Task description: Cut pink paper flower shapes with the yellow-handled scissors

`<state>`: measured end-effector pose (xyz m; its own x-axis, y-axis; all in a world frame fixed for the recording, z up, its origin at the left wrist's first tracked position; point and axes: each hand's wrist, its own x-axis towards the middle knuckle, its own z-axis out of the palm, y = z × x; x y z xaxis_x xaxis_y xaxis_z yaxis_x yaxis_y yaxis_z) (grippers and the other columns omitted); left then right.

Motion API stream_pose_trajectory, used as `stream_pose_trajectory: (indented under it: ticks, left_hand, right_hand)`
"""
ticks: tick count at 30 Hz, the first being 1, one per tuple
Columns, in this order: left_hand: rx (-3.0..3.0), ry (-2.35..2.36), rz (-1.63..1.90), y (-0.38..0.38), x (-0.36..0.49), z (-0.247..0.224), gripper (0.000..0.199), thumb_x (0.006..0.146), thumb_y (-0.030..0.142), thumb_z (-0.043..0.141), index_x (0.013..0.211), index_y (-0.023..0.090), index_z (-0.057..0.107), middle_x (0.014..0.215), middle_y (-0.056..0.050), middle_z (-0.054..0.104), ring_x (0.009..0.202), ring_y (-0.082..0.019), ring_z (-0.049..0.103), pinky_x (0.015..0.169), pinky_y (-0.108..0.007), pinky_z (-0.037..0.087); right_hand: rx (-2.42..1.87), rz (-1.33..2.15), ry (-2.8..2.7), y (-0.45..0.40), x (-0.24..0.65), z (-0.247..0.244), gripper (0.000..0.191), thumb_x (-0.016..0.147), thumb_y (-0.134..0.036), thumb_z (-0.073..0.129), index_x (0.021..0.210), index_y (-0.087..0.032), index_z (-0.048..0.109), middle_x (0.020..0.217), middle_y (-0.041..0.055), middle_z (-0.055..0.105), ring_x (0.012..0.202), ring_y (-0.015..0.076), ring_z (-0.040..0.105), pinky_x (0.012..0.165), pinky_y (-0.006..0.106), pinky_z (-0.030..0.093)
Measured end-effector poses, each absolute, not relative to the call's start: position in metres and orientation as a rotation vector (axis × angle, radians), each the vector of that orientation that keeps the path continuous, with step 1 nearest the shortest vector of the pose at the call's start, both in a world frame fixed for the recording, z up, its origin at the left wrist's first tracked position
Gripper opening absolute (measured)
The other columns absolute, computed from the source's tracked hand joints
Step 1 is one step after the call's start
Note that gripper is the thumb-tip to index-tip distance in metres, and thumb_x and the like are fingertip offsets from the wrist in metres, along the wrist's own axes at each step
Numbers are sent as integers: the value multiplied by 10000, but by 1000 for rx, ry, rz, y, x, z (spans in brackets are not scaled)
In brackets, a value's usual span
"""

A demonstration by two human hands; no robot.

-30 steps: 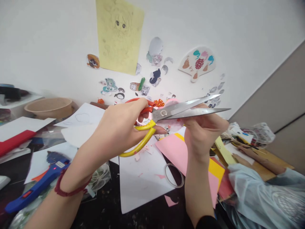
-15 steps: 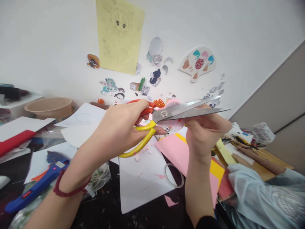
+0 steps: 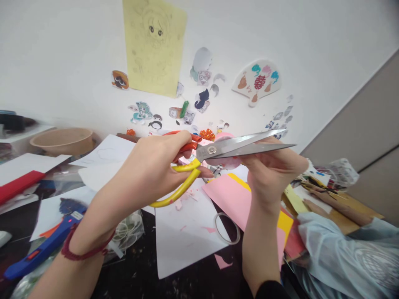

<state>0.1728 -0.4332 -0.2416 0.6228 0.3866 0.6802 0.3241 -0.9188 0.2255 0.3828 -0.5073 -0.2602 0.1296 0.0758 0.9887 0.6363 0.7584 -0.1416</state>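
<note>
Scissors [image 3: 226,146] with one red and one yellow handle are gripped by my left hand [image 3: 156,162], its fingers and thumb in the loops. Their blades point right and stand slightly apart. Behind the blades my right hand [image 3: 271,172] has its fingers closed around the edge of a pink paper piece [image 3: 230,162], which the blades partly hide. Below lies a white sheet [image 3: 183,236] with small pink scraps. A larger pink sheet [image 3: 229,193] lies over yellow paper beside my right wrist.
A blue glue gun [image 3: 50,241] lies at left, near a bag of pale cords [image 3: 127,230]. A roll of tape [image 3: 227,228] rests by the white sheet. Farther left stands a tan bowl [image 3: 62,141]. At right are another person's sleeve [image 3: 349,245] and hands. A wall rises behind.
The scissor blades have come closer together, and my left hand with them has shifted slightly left. My right hand still grips the pink paper piece.
</note>
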Motion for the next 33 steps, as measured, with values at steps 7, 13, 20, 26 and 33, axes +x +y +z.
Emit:
stream_pose_trajectory:
  ticks: [7,13,20,26,33]
  left_hand:
    - [2758,597,1208,-432,172,-243,414,839,589,635,764,217,468,631,23,542,561,-141,423,544,-288,309]
    - [2744,623,1197,-433,171,-244,431,826,633,642,782,222,522,653,17,573,577,-151,453,556,-300,313]
    - [2711,623,1196,-430,169,-242,456,798,632,666,717,220,488,589,34,497,543,-139,412,530,-294,271]
    - [2137,364,1385,-428,184,-252,343,869,502,652,763,213,502,766,-8,622,718,-163,539,609,-302,406]
    - [1781,229,1252,-448,202,-255,353,745,302,829,716,194,494,755,9,580,628,-114,541,526,-251,467]
  right_hand:
    - [-659,-504,-1451,-513,383,-255,226,744,-56,765,800,-274,781,727,-41,747,671,176,691,619,333,555]
    - [-639,-538,-1469,-514,383,-254,241,747,-41,757,797,-275,784,743,-58,756,667,156,696,595,305,537]
    - [-646,-494,-1488,-518,383,-252,228,750,-66,772,823,-281,789,746,-49,757,668,158,678,599,317,522]
    - [-736,-179,-1412,-521,378,-249,140,755,-148,813,690,-258,757,601,-34,660,524,117,544,493,298,410]
    - [-865,57,-1414,-523,369,-252,127,784,-165,793,683,-232,755,579,-24,603,529,102,496,489,281,389]
